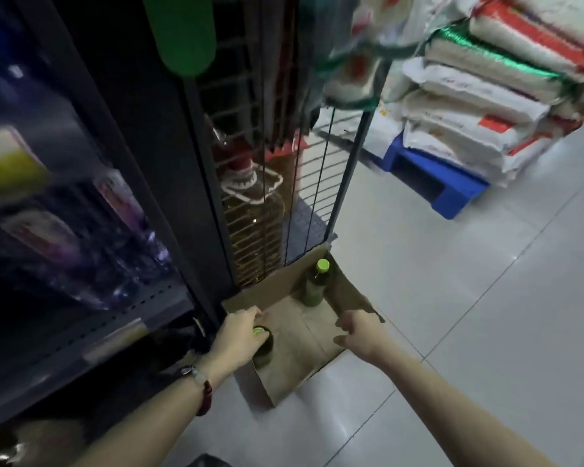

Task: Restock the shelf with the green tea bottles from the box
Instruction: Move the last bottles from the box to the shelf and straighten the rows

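An open cardboard box (304, 362) lies on the floor beside the dark shelf unit (115, 325). Two green tea bottles with light green caps stand in it. My left hand (240, 335) is closed over the cap and neck of the near bottle (263, 352) at the box's left side. The far bottle (316, 284) stands upright at the box's back corner, untouched. My right hand (358, 332) hovers over the box's right edge with fingers apart and holds nothing.
Blurred bottles fill the shelf (81, 230) at left. A wire rack (260, 203) holds a large oil jug (250, 227) just behind the box. Stacked rice sacks (479, 96) rest on a blue pallet (435, 183) at far right. Grey tiled floor (452, 315) surrounds the box.
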The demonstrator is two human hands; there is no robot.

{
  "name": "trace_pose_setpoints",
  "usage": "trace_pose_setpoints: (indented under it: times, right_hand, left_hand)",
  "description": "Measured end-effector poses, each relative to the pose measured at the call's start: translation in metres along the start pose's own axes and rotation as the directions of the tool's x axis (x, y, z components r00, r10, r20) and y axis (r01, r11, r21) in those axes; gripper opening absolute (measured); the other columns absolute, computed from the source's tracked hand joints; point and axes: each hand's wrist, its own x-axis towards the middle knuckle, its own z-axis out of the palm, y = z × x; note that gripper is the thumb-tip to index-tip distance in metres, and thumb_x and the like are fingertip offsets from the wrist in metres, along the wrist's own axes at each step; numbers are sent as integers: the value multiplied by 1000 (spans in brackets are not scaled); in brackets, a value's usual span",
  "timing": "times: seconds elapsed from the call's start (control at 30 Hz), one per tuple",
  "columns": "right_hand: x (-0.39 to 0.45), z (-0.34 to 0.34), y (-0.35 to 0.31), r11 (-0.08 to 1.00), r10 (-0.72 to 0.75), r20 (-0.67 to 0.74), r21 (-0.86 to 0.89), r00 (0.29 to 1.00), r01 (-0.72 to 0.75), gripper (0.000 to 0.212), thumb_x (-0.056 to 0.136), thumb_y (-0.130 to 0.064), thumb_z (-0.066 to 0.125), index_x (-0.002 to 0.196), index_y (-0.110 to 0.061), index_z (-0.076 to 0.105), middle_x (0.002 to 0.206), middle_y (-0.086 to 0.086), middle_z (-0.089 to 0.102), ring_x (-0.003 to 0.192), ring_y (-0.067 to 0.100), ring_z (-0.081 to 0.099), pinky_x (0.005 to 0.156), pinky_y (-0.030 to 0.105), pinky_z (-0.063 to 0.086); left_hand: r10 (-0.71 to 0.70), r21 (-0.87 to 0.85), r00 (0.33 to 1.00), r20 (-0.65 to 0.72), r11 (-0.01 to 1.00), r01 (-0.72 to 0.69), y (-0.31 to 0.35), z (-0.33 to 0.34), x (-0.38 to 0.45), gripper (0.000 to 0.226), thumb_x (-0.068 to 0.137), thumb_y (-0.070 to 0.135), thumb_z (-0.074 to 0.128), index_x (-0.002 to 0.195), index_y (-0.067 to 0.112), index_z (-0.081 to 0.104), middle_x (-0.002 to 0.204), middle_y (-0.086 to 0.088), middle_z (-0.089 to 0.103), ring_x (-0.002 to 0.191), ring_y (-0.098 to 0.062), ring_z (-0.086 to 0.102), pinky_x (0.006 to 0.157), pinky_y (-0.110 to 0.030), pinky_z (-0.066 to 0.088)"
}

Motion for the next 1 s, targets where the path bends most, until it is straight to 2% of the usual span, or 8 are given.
trace_pose_setpoints:
  times: [0.13, 0.33, 0.47, 0.63, 0.73, 0.87, 0.93, 1.0]
  right_hand:
    - [43, 44, 25, 1000, 13, 8, 5, 1000, -13, 35, 82, -20, 68, 115, -8, 64, 116, 7, 65, 109, 22, 59, 80, 22, 45]
    - [91, 68, 29, 999, -35, -93, 23, 995, 37, 36, 82, -26, 67, 114, -9, 64, 109, 7, 68, 102, 22, 62, 83, 26, 48]
    - [112, 63, 22, 976, -47, -262, 194, 964, 100, 28, 85, -21, 65, 110, -10, 61, 105, 6, 67, 86, 14, 58, 73, 23, 46]
    - [139, 38, 6, 936, 32, -460, 326, 887, 135, 41, 86, -24, 67, 120, -8, 51, 110, 5, 60, 103, 22, 57, 80, 28, 44]
    - [157, 33, 4, 914, -12, -460, 355, 888, 196, 53, 84, -30, 68, 130, -12, 50, 127, 5, 60, 117, 24, 55, 97, 38, 48]
    - [166, 43, 9, 917, -70, -413, 332, 908, 222, 42, 88, -32, 62, 125, -14, 54, 119, 5, 63, 108, 22, 56, 84, 28, 43]
    - [163, 50, 13, 909, -95, -460, 321, 883, 266, 38, 89, -30, 62, 123, -14, 55, 116, 4, 64, 104, 20, 57, 81, 23, 38]
    - [159, 57, 16, 891, -121, -476, 334, 871, 306, 36, 88, -28, 64, 121, -16, 56, 112, 0, 64, 99, 13, 55, 84, 24, 42]
  left_hand:
    - [22, -11, 998, -61, 1000, -23, -41, 40, 18, 37, 83, 19, 68, 118, 15, 60, 111, -6, 61, 105, -20, 58, 79, -21, 38]
    - [58, 15, 987, -151, 998, -57, -67, 66, 36, 41, 77, 13, 73, 117, 15, 63, 113, -3, 62, 108, -18, 58, 91, -24, 43]
    - [70, 0, 975, -209, 997, -72, -60, 74, 46, 41, 80, 10, 68, 119, 21, 62, 116, 1, 60, 108, -18, 57, 91, -28, 46]
    - [87, 9, 964, -253, 996, -87, -42, 79, 66, 43, 85, 8, 59, 126, 20, 55, 124, -1, 57, 116, -20, 53, 96, -29, 45]
    - [66, -99, 970, -235, 991, -91, -37, 84, 76, 47, 85, 12, 60, 130, 23, 50, 131, 1, 54, 125, -18, 50, 99, -21, 37]
    - [98, -136, 980, -173, 983, -122, -34, 96, 81, 57, 83, 35, 65, 135, 30, 43, 151, 5, 35, 145, -18, 21, 113, -29, 24]
    - [111, -116, 973, -203, 984, -136, -32, 102, 83, 53, 84, 44, 61, 133, 31, 46, 149, 6, 40, 144, -18, 24, 111, -32, 29]
    - [119, -137, 963, -243, 978, -155, -31, 108, 84, 42, 87, 42, 58, 127, 30, 51, 137, 5, 53, 136, -16, 39, 101, -26, 38]
